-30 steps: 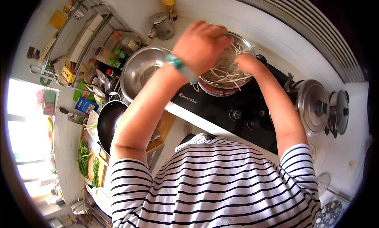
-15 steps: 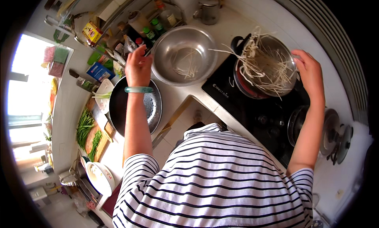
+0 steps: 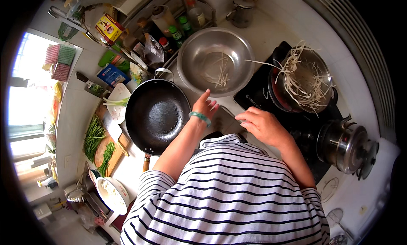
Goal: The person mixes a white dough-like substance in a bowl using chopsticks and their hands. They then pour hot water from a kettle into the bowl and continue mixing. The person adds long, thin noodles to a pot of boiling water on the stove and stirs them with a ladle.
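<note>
My left hand (image 3: 204, 107), with a green bangle at its wrist, is in front of the steel basin (image 3: 185, 71), fingers apart and holding nothing. A few pale strands (image 3: 222, 71) lie in that basin. My right hand (image 3: 265, 127) is near the counter's front edge, its thumb and fingers pressed together; what is between them, if anything, cannot be made out. On the black cooktop (image 3: 249, 93), a pot (image 3: 274, 94) carries a tangle of dry pale noodles (image 3: 292, 67) that sticks out over its rim. To the left of my left arm lies a wet black wok (image 3: 148, 118).
At the left, chopped greens (image 3: 94, 135) lie on a wooden board (image 3: 114, 158) near a white bowl (image 3: 123, 200). Bottles (image 3: 174, 32) crowd a back rack. Lidded steel pots (image 3: 347, 143) stand at the right, a metal jug (image 3: 241, 12) at the back.
Both hands have drawn back toward my body: the left from above the wok, the right from the noodle pot's rim. The view has shifted slightly; the noodles still stick out of the pot.
</note>
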`<action>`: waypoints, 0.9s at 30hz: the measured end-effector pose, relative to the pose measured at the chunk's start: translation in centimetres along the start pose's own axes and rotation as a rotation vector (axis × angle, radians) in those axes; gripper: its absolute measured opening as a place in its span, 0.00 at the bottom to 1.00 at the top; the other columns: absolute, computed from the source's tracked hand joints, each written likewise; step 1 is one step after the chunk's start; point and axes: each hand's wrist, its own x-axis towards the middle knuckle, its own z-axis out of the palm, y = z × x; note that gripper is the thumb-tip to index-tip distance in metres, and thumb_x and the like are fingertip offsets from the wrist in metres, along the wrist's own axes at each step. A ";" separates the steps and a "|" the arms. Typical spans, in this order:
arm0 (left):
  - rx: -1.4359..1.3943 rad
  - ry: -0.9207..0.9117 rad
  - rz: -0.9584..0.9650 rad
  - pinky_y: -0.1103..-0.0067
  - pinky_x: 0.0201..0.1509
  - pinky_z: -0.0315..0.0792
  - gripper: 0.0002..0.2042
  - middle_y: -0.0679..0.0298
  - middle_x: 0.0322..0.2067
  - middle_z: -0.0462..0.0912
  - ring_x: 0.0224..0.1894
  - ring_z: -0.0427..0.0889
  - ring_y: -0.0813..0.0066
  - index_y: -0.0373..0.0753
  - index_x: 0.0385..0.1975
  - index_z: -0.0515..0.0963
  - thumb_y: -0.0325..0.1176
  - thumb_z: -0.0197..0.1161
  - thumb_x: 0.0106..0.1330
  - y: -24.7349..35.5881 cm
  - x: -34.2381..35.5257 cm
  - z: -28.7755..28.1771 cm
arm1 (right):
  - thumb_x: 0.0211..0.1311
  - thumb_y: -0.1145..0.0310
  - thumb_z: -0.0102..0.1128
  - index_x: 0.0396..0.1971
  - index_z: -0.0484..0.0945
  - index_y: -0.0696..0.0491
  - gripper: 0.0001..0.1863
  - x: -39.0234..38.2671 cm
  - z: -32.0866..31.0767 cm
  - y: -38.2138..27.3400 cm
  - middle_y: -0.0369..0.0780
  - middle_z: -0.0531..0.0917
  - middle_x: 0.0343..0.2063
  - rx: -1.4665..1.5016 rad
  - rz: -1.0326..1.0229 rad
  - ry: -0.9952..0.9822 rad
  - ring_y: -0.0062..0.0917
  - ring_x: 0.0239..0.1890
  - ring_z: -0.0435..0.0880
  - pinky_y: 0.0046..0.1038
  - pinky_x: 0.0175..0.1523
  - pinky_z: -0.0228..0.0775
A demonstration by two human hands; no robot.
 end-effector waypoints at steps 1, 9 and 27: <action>-0.034 -0.069 -0.038 0.70 0.45 0.71 0.26 0.55 0.46 0.72 0.46 0.72 0.60 0.35 0.51 0.66 0.43 0.65 0.57 0.0 1.3 0.2 | 0.54 0.74 0.57 0.38 0.77 0.52 0.10 0.1 0.0 -0.3 0.40 0.77 0.31 0.010 -0.003 0.002 0.32 0.30 0.79 0.28 0.35 0.71; 0.054 -0.207 -0.005 0.72 0.30 0.78 0.07 0.56 0.30 0.76 0.30 0.77 0.64 0.35 0.34 0.70 0.32 0.53 0.62 0.5 4.1 2.6 | 0.55 0.76 0.57 0.38 0.78 0.53 0.10 -0.7 -0.9 -2.2 0.40 0.77 0.30 0.037 -0.025 0.044 0.30 0.29 0.78 0.26 0.35 0.71; 0.367 -0.611 0.798 0.68 0.34 0.80 0.18 0.55 0.38 0.76 0.37 0.80 0.60 0.28 0.47 0.67 0.23 0.53 0.55 8.7 -18.5 10.6 | 0.56 0.74 0.55 0.46 0.75 0.54 0.15 2.8 -18.3 -7.0 0.39 0.74 0.51 -0.453 -0.575 0.552 0.33 0.49 0.76 0.29 0.52 0.70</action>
